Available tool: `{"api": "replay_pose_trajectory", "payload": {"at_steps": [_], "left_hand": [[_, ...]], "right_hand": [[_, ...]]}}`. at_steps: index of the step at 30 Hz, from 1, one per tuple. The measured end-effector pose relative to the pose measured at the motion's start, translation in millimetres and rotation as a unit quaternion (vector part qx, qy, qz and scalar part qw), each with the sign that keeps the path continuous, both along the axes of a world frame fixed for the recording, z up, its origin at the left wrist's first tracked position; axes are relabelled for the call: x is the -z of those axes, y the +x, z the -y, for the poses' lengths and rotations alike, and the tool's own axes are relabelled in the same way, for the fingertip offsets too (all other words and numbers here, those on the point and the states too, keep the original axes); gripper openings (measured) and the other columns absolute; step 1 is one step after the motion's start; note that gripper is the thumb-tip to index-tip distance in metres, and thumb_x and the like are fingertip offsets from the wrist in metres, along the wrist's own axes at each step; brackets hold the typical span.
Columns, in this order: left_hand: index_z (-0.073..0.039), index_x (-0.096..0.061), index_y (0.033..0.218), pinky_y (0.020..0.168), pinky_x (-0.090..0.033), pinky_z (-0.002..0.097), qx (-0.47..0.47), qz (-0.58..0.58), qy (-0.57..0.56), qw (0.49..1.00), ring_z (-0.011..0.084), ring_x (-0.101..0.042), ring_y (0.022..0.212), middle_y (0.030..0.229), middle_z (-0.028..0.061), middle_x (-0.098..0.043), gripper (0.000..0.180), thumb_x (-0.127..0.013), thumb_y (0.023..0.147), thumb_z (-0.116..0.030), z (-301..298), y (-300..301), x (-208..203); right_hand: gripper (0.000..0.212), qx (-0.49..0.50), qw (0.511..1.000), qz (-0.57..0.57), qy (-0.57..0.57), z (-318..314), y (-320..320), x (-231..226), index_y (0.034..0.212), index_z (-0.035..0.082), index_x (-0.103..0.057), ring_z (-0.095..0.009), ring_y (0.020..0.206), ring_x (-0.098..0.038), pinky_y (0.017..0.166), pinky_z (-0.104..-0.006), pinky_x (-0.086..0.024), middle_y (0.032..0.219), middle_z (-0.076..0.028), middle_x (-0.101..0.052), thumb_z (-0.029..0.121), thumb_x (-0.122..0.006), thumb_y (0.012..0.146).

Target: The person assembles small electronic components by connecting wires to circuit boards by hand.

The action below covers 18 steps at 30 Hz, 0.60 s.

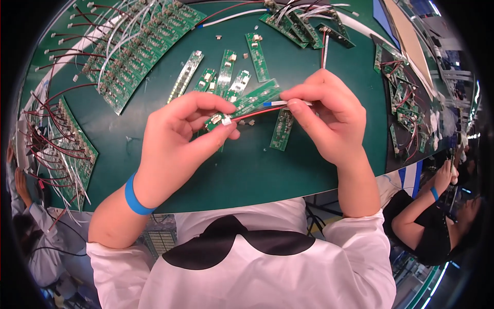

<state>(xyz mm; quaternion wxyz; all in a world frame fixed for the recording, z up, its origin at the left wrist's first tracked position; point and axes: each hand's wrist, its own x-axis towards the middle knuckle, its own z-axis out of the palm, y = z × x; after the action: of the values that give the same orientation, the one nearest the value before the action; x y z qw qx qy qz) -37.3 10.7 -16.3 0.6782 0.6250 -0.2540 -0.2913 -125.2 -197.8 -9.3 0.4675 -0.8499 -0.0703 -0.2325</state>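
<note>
My left hand (177, 126) is closed on a narrow green circuit board (260, 96), thumb and fingers gripping its near-left end. At that end sits a small white connector (226, 121), from which red and black wires (257, 112) run toward my right hand. The fingers of my right hand (334, 116) pinch a thin white flat cable (276, 103) with a blue end, beside the board's far end. Whether the wires are also in that pinch, I cannot tell. Under and behind my hands lie several loose board strips (256, 56), one (281, 131) just left of my right hand.
On the green table (154, 193), a large wired board panel (146, 49) lies far left and another (77, 147) near left. Wired boards (296, 26) are piled at the back. A dark mat (381, 113) with more boards is at right. Other people (424, 219) sit on both sides.
</note>
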Motion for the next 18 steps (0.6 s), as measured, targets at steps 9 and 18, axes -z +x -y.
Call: {"api": "replay_pose_trajectory", "payload": {"at_steps": [9,18], "left_hand": [[0.008,-0.048,0.112,0.077,-0.053,0.0249,0.048,-0.152,-0.045,0.986,0.0227,-0.065,0.091,0.100,0.0177,-0.063,0.032,-0.056,0.081,0.010,1.4,-4.2,-0.6],[0.010,-0.049,0.114,0.084,-0.051,0.0260,0.073,-0.107,0.019,0.991,0.0218,-0.062,0.098,0.103,0.0177,-0.063,0.031,-0.052,0.083,0.010,-0.9,-5.3,-0.1]], "right_hand": [[0.007,-0.005,0.996,-0.066,0.056,-11.9,-9.2,-1.3,0.076,0.001,-0.060,-0.010,0.058,-0.043,0.049,-0.0211,-0.033,0.070,-0.004,-0.051,-0.003,-0.065,0.073],[0.007,0.028,0.983,-0.075,-0.165,-26.3,-17.0,-5.4,0.076,0.001,-0.060,-0.021,0.095,-0.042,0.075,-0.0256,-0.037,0.103,-0.017,-0.049,0.002,-0.064,0.071]]}}
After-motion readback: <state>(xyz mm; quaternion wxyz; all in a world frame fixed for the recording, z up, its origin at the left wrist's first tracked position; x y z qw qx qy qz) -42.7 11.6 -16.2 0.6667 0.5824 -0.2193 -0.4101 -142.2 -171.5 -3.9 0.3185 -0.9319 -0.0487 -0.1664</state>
